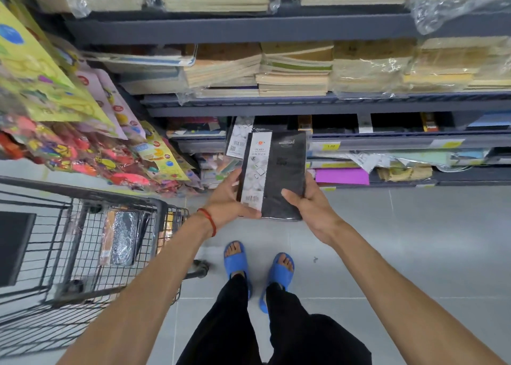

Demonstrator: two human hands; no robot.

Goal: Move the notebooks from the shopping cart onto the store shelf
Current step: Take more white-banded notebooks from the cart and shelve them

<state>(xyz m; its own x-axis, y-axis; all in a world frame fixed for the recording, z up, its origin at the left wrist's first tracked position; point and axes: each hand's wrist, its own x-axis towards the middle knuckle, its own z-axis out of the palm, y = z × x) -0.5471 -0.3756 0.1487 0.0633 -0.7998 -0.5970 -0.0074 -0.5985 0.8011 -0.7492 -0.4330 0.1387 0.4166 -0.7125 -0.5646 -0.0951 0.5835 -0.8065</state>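
I hold a small stack of black notebooks (282,171) with white barcode bands, wrapped in plastic, in front of the store shelf (373,142). My left hand (229,198) grips the stack's lower left edge, thumb on the white band. My right hand (307,201) grips its lower right edge, thumb on the black cover. The top of the stack reaches the height of the lower shelf board. The shopping cart (91,248) stands to my left; a few wrapped notebooks (121,237) stand upright inside it against the wire wall.
Higher shelf levels (276,68) carry stacks of wrapped exercise books. The bottom level (343,175) holds coloured paper and loose packs. A rack of sticker sheets (69,110) hangs at the left above the cart. My feet in blue sandals (260,265) stand on grey floor tiles.
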